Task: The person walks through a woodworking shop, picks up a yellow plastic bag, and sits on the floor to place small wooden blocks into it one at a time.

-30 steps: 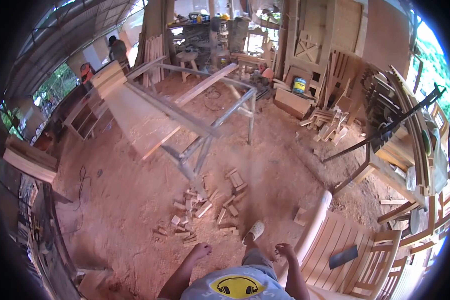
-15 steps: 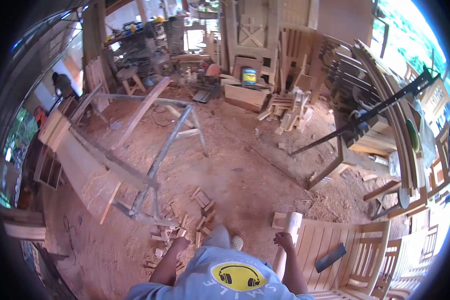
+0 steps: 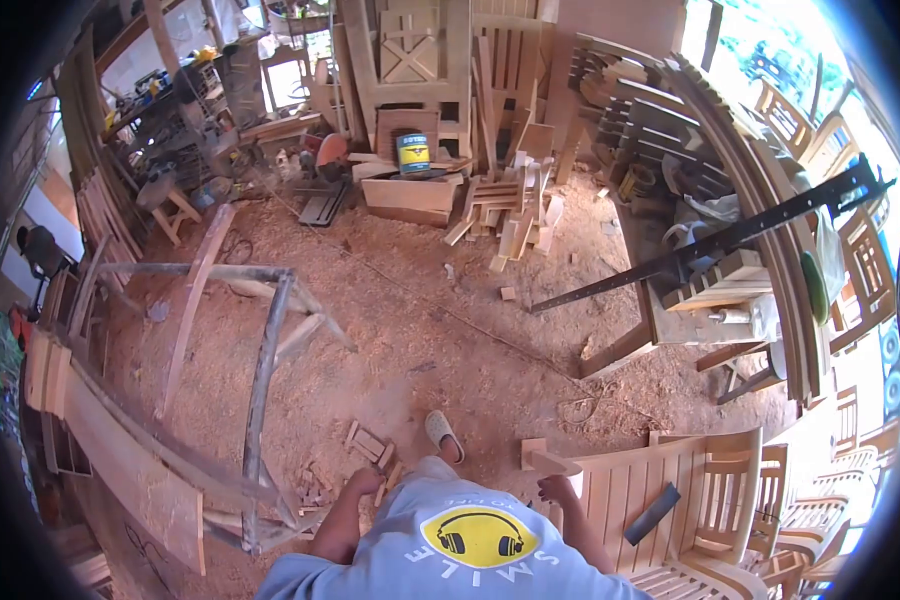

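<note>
My left hand (image 3: 364, 482) hangs low beside my grey shirt (image 3: 410, 540), its fingers curled, above wood offcuts (image 3: 370, 444) on the floor; what it may hold is too small to make out. On the other side my right hand (image 3: 558, 489) is next to the end of a slatted wooden bench (image 3: 625, 480), fingers loosely bent and apart, with nothing visible in them. A dark flat piece (image 3: 652, 514) lies on the bench slats. One foot in a light shoe (image 3: 444, 436) is forward on the sawdust.
A metal trestle frame (image 3: 263, 380) and long boards (image 3: 130, 450) stand at the left. Ahead are a wood pile (image 3: 510, 205) and a paint can (image 3: 413, 153). A long black bar (image 3: 690, 245) juts out from the right, near a low table (image 3: 625, 350). A person (image 3: 42, 252) is far left.
The view has swung to the right and moved forward, so the trestle and wood pile sit further left. My light-shoed foot has come forward. Both hands remain low at my sides.
</note>
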